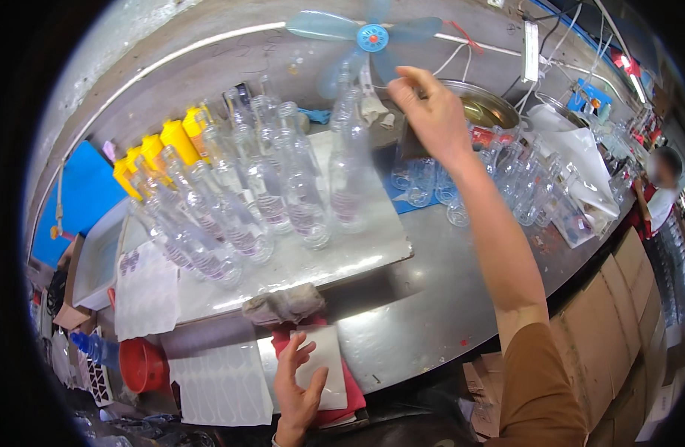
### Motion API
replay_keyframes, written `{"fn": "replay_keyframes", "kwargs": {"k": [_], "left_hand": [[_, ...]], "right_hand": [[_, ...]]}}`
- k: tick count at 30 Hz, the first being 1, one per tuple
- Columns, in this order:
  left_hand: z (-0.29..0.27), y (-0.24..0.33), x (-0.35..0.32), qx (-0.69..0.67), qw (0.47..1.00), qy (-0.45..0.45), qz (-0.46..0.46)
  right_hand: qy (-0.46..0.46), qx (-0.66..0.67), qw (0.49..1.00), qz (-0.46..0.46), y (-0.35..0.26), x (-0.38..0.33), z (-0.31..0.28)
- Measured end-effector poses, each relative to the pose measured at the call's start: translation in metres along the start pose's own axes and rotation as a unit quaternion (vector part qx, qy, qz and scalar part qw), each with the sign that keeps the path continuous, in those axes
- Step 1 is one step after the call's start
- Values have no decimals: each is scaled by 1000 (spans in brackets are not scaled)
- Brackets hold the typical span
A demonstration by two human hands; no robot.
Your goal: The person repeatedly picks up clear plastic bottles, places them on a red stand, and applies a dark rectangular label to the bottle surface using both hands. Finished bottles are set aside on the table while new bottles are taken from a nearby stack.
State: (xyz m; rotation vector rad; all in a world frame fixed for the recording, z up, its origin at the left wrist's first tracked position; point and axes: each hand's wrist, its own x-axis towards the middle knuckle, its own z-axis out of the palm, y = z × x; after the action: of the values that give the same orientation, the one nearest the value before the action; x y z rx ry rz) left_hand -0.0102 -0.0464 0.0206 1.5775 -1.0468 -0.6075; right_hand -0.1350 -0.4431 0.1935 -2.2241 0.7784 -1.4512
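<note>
My right hand point(436, 115) is raised over the back of the bench, arm stretched out. Its fingers are loosely bent and nothing shows between them. Just left of it stands a tall clear glass bottle point(349, 179), slightly blurred, with purple marking near its base. Several similar glass bottles point(304, 201) stand to its left on a pale raised board point(372, 242). Low at the front, my left hand point(301, 384) is empty with its fingers apart. It is over a white sheet point(330, 365) and red cloth point(354, 384), below a rolled grey cloth point(283, 304).
Shorter glass bottles point(529, 186) and a metal bowl point(484, 104) stand right. A blue-bladed fan point(372, 37) is at the back. Yellow containers point(176, 139) stand left; label sheets point(223, 380) and a red bucket point(143, 365) are front left. Another person point(659, 194) is far right.
</note>
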Motion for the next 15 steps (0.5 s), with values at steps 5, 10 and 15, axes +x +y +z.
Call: {"fn": "replay_keyframes", "kwargs": {"k": [5, 10, 15], "left_hand": [[7, 4, 8, 8, 1000, -17, -7], [8, 11, 1, 13, 1000, -14, 2], [10, 18, -6, -9, 1000, -24, 7]], "right_hand": [[-87, -325, 938, 83, 133, -9, -2], [-41, -282, 954, 91, 152, -63, -3], [28, -270, 962, -31, 111, -95, -57]]}}
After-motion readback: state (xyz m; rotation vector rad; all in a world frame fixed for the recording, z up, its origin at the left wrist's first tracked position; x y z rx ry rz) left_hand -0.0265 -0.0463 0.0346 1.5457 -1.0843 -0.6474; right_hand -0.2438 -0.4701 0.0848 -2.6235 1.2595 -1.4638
